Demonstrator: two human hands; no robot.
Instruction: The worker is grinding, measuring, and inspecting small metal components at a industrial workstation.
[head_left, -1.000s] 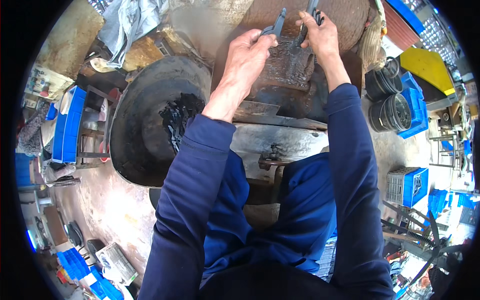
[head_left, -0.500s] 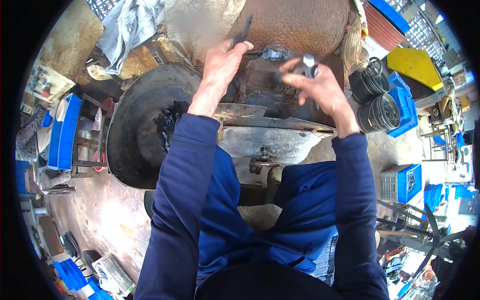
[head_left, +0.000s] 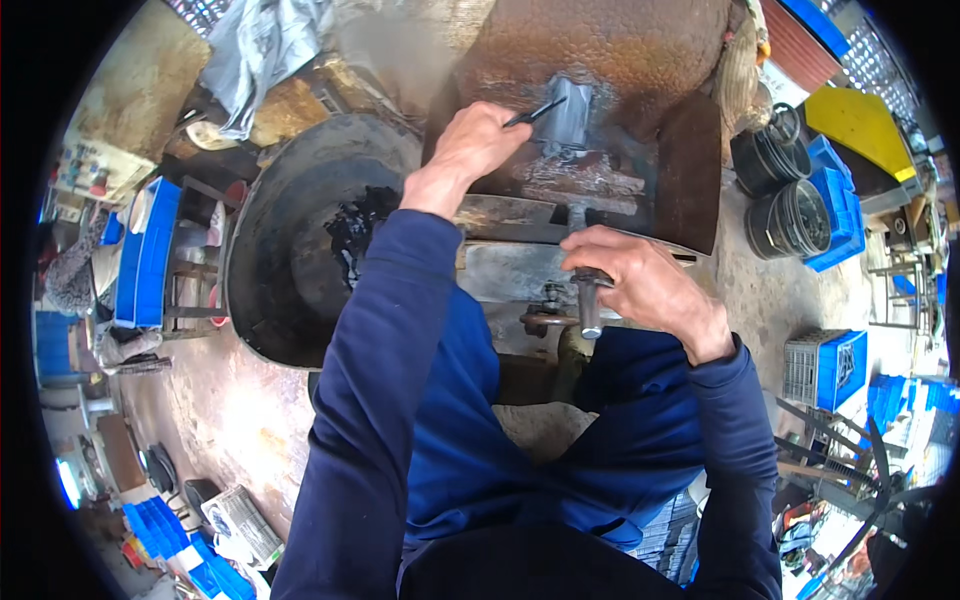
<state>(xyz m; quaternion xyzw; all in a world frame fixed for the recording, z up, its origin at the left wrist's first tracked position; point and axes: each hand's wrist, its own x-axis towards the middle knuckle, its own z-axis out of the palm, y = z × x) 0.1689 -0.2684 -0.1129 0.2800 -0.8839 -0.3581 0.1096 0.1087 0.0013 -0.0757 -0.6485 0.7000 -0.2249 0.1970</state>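
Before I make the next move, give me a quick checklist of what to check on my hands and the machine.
1. Left hand grips the thin dark tool: ok.
2. Tool tip at the grey metal piece: ok; contact cannot tell.
3. Right hand closed on the metal handle: ok.
4. Grey piece seated firmly in the rusty machine: cannot tell.
5. Sleeves away from the black oily basin: ok.

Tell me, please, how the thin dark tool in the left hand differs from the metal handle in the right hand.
The thin dark tool is slim and almost black; the metal handle is thicker, grey and round. The left hand pinches the tool far out over the rusty work surface, slanting toward a grey part; the right hand wraps the handle close to the body, its end pointing down. Both are firmly held.
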